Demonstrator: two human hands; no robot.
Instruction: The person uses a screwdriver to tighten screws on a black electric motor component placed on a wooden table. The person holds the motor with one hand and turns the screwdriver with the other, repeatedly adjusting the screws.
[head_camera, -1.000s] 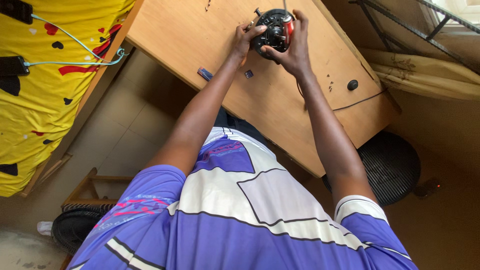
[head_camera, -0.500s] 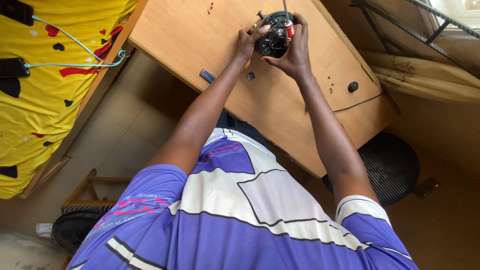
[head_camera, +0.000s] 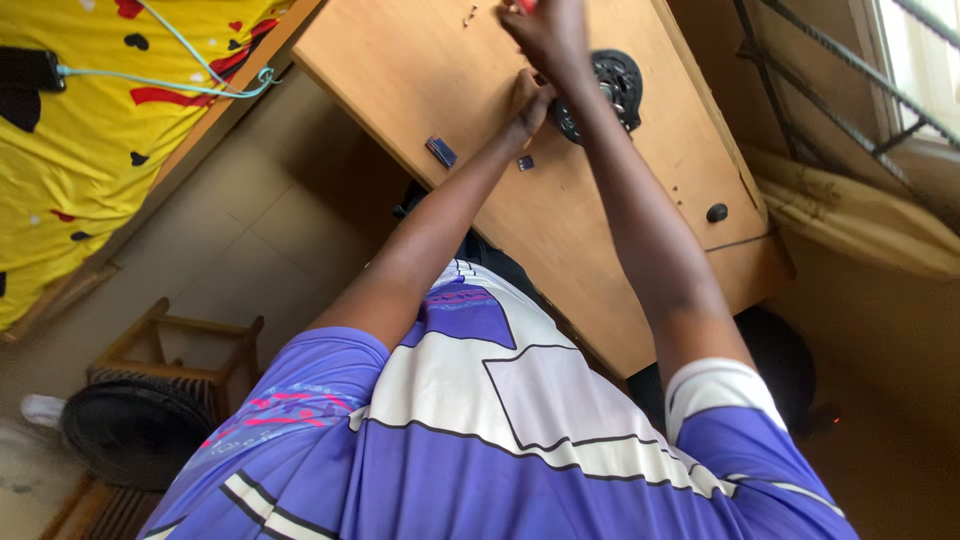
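Observation:
A round black motor-like part (head_camera: 612, 82) lies on the wooden table (head_camera: 430, 70). My left hand (head_camera: 527, 106) is curled against its left edge and holds it in place. My right hand (head_camera: 548, 32) is raised above the part at the top edge of the view. Its fingers are closed on a small red thing (head_camera: 526, 5) that the frame mostly cuts off. My right forearm crosses over part of the black piece and hides its near side.
On the table lie a small dark blue piece (head_camera: 441, 152), a tiny dark bit (head_camera: 525, 162), a black knob (head_camera: 716, 212) and loose screws (head_camera: 470, 14). A yellow cloth (head_camera: 90, 150) with a pale blue cable (head_camera: 170, 82) is at left. A wooden stool (head_camera: 185, 340) and black fan grille (head_camera: 130, 432) stand below.
Both hands held the black part up over the table. Now it rests on the table, my left hand stays at its edge, and my right hand has lifted away with a red thing.

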